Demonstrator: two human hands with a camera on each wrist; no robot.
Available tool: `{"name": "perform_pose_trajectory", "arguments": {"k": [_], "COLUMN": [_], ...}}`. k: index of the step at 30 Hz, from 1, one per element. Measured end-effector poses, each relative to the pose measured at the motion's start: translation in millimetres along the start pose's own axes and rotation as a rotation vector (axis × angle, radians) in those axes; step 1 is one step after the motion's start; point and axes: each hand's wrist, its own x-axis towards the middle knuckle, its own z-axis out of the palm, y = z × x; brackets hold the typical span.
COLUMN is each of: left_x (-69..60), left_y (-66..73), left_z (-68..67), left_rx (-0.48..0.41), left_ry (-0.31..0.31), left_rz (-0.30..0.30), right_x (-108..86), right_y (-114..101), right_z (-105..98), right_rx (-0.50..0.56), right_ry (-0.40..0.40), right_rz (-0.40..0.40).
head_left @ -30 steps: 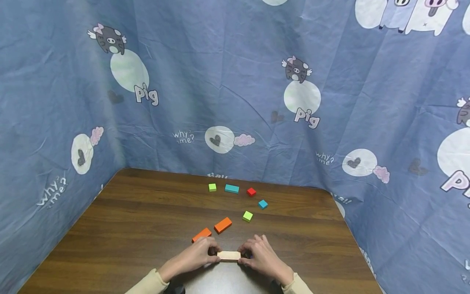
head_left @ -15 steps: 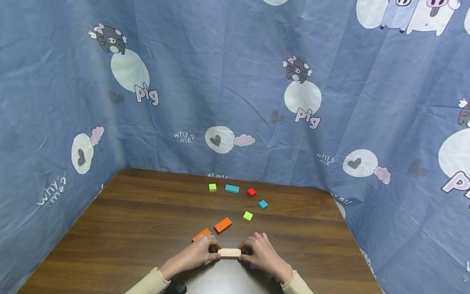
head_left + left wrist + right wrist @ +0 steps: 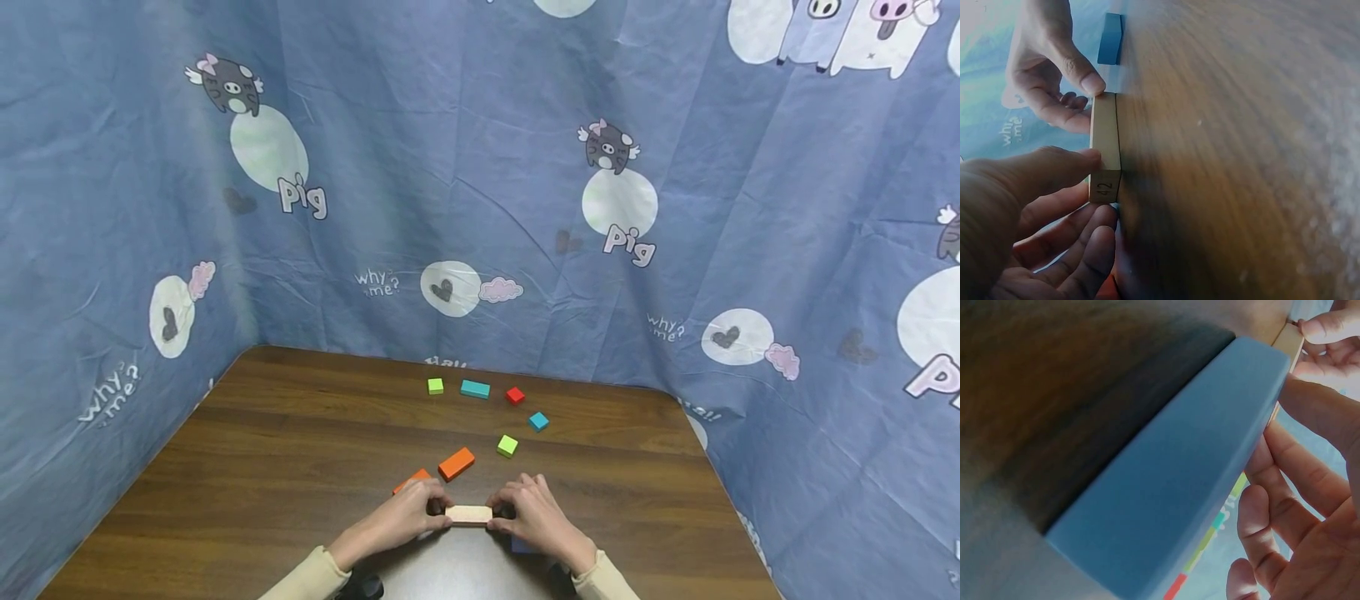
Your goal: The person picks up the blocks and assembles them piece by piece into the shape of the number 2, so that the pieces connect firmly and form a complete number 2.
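Note:
A pale wooden block point(image 3: 468, 515) lies lengthwise between my two hands near the front of the table. My left hand point(image 3: 405, 515) pinches its left end between thumb and fingers, and my right hand point(image 3: 531, 518) pinches the right end. In the left wrist view the wooden block point(image 3: 1105, 134) sits low at the tabletop, with "42" printed on its end face. A blue block point(image 3: 1172, 469) looms large in the right wrist view, beside the right hand; in the head view that hand mostly covers it. An orange block point(image 3: 412, 481) is partly hidden behind my left hand.
Another orange block point(image 3: 457, 464) lies beyond the hands. Farther back are a green block point(image 3: 507, 446), a small blue block point(image 3: 538, 422), a red block point(image 3: 515, 396), a turquoise block point(image 3: 476, 389) and a second green block point(image 3: 436, 386). A patterned blue curtain point(image 3: 525, 208) surrounds the wooden table point(image 3: 262, 433).
Both hands have slid the wooden block slightly away from the person. More of the blue block shows under the right hand. The head view has tilted up a little.

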Motion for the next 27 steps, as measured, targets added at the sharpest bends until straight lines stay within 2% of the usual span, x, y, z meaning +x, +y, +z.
{"name": "perform_pose_trajectory", "arguments": {"k": [3, 8, 15, 27], "left_x": [0.4, 1.9, 4.7, 7.9], "left_y": [1.3, 2.8, 3.3, 2.2], "left_z": [0.1, 1.3, 2.2, 4.5], "left_rx": [-0.007, -0.015, -0.035, -0.037], "left_ry": [-0.005, -0.003, -0.037, -0.036], "left_rz": [-0.018, -0.002, -0.011, 0.037], "right_x": [-0.4, -0.6, -0.6, -2.2], "right_y": [0.3, 0.0, 0.3, 1.9], "right_z": [-0.3, -0.7, 1.0, 2.2], "right_rx": [0.005, 0.007, 0.019, 0.036], "right_ry": [0.006, 0.005, -0.009, -0.011], "right_rz": [0.0, 0.002, 0.021, 0.026]}}
